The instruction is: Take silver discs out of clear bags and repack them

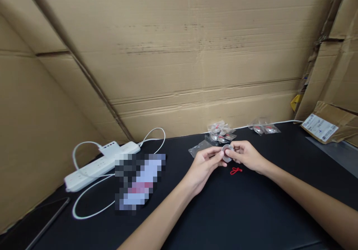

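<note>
Between my two hands is a small round, pale grey disc (227,154), tilted up above the black table. My left hand (205,166) pinches its left edge with thumb and fingers. On the right side, my right hand (244,155) grips it, the thumb lying across its face. A knotted red cord (236,171) lies on the table just below the disc. Beyond my hands is a pile of small clear packets (220,132) holding round silvery pieces with red bits. A flat clear plastic bag (201,146) lies beside my left hand's fingers.
Two more clear packets (263,129) lie near the back cardboard wall (195,56). To the left are a white power strip (97,168) with a charger and looping cable, a pixelated object (142,183), and a dark flat device (39,224). A labelled cardboard box (324,127) sits at right.
</note>
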A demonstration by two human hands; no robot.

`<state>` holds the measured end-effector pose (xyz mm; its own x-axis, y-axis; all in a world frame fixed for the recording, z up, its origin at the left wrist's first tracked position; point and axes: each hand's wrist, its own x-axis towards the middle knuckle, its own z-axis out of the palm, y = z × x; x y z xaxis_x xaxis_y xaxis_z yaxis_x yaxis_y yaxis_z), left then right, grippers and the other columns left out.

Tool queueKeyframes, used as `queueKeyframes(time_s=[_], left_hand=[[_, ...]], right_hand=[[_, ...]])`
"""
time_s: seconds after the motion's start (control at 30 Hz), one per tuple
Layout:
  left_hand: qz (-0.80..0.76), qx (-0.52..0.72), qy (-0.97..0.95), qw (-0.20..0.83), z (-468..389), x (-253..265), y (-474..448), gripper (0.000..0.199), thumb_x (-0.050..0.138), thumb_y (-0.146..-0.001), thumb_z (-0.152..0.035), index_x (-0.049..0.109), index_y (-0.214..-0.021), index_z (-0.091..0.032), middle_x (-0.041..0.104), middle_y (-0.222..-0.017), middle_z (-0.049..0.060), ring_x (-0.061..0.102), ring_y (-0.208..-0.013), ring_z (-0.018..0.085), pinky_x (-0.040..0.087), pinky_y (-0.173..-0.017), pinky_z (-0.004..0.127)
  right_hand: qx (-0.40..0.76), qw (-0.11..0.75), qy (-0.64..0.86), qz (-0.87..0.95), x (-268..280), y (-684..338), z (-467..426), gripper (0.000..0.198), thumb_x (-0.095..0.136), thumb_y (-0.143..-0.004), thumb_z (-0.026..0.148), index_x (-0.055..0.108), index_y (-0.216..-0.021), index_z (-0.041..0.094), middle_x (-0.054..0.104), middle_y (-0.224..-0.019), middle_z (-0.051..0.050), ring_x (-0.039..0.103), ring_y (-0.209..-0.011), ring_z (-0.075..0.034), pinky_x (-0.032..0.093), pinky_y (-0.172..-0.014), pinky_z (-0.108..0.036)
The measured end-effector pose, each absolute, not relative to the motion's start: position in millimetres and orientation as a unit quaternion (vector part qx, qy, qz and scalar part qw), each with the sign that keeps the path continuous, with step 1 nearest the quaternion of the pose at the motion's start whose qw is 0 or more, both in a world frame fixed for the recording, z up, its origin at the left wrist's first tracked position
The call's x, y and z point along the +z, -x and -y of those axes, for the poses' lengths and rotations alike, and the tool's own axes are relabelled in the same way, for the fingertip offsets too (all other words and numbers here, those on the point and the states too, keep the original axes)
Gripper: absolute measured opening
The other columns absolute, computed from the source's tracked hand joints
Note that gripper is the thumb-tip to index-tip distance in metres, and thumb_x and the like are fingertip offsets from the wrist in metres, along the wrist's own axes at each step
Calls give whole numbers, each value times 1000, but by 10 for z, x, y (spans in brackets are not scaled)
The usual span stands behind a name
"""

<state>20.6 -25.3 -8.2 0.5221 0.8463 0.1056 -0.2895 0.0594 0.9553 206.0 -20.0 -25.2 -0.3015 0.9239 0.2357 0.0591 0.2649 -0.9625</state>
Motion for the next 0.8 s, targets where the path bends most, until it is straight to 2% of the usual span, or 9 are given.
queueKeyframes(time_s=[0.13,0.23,0.33,0.5,0.67,0.8], left_hand=[[-235,396,-530,712,255,-52,-176,30,69,-83,-27,67,-111,-14,67,-97,10,63,-89,19,51,-76,32],[-238,392,-533,712,255,-54,-180,37,70,-83,-27,65,-118,-16,66,-107,12,63,-94,21,51,-86,38],[-239,410,-519,711,257,-68,-202,37,72,-81,-29,67,-116,-16,66,-112,12,63,-97,21,50,-92,40],[-250,425,-504,709,277,-55,-226,38,75,-78,-30,67,-113,-18,65,-114,11,65,-88,18,52,-86,36],[-247,427,-522,696,270,-51,-217,40,73,-80,-29,63,-118,-18,66,-104,10,64,-87,18,52,-84,36],[-240,427,-518,701,272,-59,-213,38,73,-80,-28,63,-116,-18,66,-108,10,63,-99,21,49,-94,39]], right_hand=[[540,451,358,614,-215,-2022,253,38,69,-78,50,55,-72,15,53,-61,3,44,-50,-6,34,-47,-20],[539,454,376,602,-237,-2003,249,40,70,-77,52,54,-71,15,52,-56,4,43,-46,-6,33,-44,-19],[527,472,400,582,-244,-1985,240,42,73,-73,53,51,-71,17,49,-52,6,41,-42,-5,31,-40,-18],[547,476,409,554,-188,-1943,268,45,74,-70,55,46,-74,20,49,-58,6,39,-43,-5,30,-39,-18],[499,484,442,567,-160,-1922,279,45,75,-69,55,46,-73,20,49,-62,4,43,-51,-7,30,-41,-17],[497,469,455,571,-181,-1925,268,43,74,-71,53,48,-76,19,50,-63,4,43,-52,-7,31,-42,-16]])
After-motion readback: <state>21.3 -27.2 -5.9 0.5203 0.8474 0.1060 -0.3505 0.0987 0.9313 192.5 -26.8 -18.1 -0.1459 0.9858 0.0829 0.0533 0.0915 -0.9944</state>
